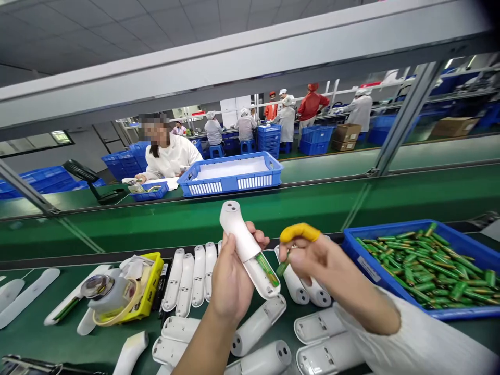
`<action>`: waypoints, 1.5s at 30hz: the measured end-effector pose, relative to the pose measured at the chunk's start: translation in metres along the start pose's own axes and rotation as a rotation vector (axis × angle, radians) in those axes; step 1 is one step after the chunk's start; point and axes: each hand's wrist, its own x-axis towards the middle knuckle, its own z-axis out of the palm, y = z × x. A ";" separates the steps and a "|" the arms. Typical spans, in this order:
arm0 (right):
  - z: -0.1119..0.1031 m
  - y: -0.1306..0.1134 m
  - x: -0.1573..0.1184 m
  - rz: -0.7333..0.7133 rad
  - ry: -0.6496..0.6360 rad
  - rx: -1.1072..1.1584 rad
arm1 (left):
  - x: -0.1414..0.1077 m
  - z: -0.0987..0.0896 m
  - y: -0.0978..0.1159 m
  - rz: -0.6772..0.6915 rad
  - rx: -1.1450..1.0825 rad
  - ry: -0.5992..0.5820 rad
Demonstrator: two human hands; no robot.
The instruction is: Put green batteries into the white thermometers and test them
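Note:
My left hand [233, 278] is wrapped round a white infrared thermometer body [239, 229], held tilted with its two-holed head up and away from me. Its battery compartment is uncovered, and green battery cells [266, 268] lie inside. Just to the right, my right hand [312, 258] pinches a green battery [282, 267], mostly hidden by the fingers. A yellow finger cot [300, 232] covers one of its fingers. The battery is close to the thermometer, apart from it. Below my hands, more white thermometer bodies [260, 324] lie on the green bench, several with their compartments uncovered.
On the right stands a blue tray [367, 265] heaped with green batteries [433, 265]. A yellow basket [150, 291] holding a bottle [111, 294] is at left. Beyond the green belt [195, 221] are a blue crate [230, 182] and a seated person [172, 156]. A metal frame [406, 117] crosses ahead.

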 end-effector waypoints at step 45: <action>0.021 0.007 -0.013 0.184 -0.302 0.172 | 0.012 -0.027 0.014 0.151 0.353 -0.383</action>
